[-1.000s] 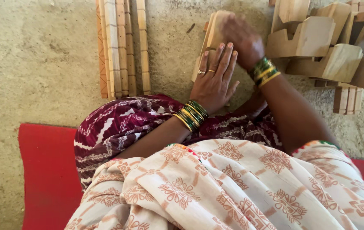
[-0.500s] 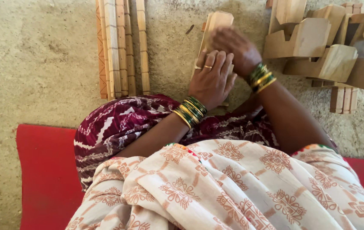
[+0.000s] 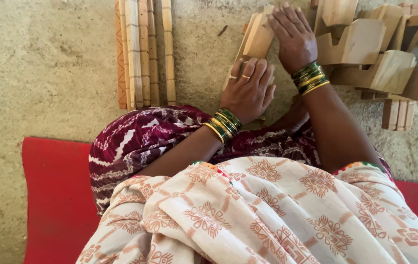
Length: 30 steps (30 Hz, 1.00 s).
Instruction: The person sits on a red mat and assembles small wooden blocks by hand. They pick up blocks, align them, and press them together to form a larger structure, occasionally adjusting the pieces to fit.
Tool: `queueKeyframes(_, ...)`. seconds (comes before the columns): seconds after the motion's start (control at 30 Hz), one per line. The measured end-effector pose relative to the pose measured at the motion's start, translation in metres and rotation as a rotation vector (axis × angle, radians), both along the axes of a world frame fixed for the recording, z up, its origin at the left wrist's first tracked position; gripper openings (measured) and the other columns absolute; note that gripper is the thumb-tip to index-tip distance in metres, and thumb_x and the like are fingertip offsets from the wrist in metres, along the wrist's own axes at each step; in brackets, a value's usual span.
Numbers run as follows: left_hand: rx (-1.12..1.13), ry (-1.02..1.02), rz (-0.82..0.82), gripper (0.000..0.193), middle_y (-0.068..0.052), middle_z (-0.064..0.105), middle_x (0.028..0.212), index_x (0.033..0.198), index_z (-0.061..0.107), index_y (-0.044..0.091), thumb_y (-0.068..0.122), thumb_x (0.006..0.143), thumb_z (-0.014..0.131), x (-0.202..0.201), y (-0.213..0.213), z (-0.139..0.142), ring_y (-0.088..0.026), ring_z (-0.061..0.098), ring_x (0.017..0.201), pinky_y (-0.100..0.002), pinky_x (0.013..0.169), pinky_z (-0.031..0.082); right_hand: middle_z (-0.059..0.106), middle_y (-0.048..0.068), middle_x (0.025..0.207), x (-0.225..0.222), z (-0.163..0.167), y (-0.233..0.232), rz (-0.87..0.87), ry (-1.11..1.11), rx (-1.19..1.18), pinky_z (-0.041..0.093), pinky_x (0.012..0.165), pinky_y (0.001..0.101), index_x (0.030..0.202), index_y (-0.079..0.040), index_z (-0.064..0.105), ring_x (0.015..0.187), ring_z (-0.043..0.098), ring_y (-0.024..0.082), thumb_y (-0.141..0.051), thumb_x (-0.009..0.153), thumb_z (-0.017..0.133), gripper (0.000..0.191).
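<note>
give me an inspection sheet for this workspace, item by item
surface: rough concrete floor; a red mat under the seated person.
job's things: pale wooden pieces stacked on the floor under both hands.
clutter: bundle of long wooden strips to the left; pile of notched wooden blocks to the right; a few short sticks below that pile.
grips: left hand flat on the near end of the pieces; right hand flat on the far end; both open, pressing rather than clasping.
cables: nothing seen.
surroundings: patterned cloth fills the foreground.
</note>
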<state>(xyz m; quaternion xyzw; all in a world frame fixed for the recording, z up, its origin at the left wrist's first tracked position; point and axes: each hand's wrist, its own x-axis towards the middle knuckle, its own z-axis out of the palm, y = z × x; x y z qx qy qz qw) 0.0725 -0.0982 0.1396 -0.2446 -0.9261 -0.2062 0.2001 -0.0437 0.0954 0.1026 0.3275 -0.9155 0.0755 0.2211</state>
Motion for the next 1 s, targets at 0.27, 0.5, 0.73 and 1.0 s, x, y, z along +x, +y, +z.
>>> queueKeyframes(0.27, 0.048, 0.007, 0.013, 0.046, -0.014, 0.055, 0.133, 0.134, 0.059, 0.004, 0.036, 0.101, 0.057, 0.001, -0.003, 0.006, -0.029, 0.047, 0.131, -0.05, 0.12, 0.032, 0.067, 0.015, 0.142, 0.016, -0.005, -0.002, 0.154, -0.109, 0.055, 0.049, 0.12, 0.0471, 0.131, -0.006, 0.07, 0.133, 0.061, 0.028, 0.007, 0.096, 0.063, 0.039)
queueKeyframes(0.5, 0.053, -0.016, 0.051, 0.049, -0.014, 0.055, 0.133, 0.133, 0.058, 0.004, 0.036, 0.097, 0.059, -0.003, -0.002, 0.015, -0.03, 0.048, 0.13, -0.05, 0.119, 0.033, 0.074, 0.017, 0.133, 0.029, -0.021, -0.002, -0.088, -0.004, -0.211, 0.063, 0.092, 0.0399, 0.13, -0.007, 0.073, 0.116, 0.073, 0.029, 0.005, 0.103, 0.057, 0.034)
queueKeyframes(0.73, 0.131, -0.076, 0.128, 0.048, -0.013, 0.056, 0.131, 0.131, 0.061, 0.007, 0.037, 0.093, 0.063, -0.007, -0.009, 0.016, -0.031, 0.05, 0.13, -0.051, 0.116, 0.035, 0.079, 0.011, 0.101, 0.047, -0.06, -0.042, -0.375, -0.478, -0.92, 0.062, 0.077, 0.0342, 0.113, -0.004, 0.076, 0.086, 0.077, 0.021, -0.008, 0.096, 0.078, 0.017)
queueKeyframes(1.0, 0.102, -0.031, 0.139, 0.048, -0.011, 0.057, 0.127, 0.127, 0.063, 0.008, 0.036, 0.089, 0.067, -0.008, -0.023, 0.014, -0.031, 0.051, 0.126, -0.051, 0.113, 0.035, 0.08, 0.009, 0.089, -0.038, -0.05, -0.061, -0.467, -0.482, -1.076, 0.062, 0.063, 0.0254, 0.101, 0.0, 0.08, 0.07, 0.074, 0.011, -0.006, 0.091, 0.075, 0.012)
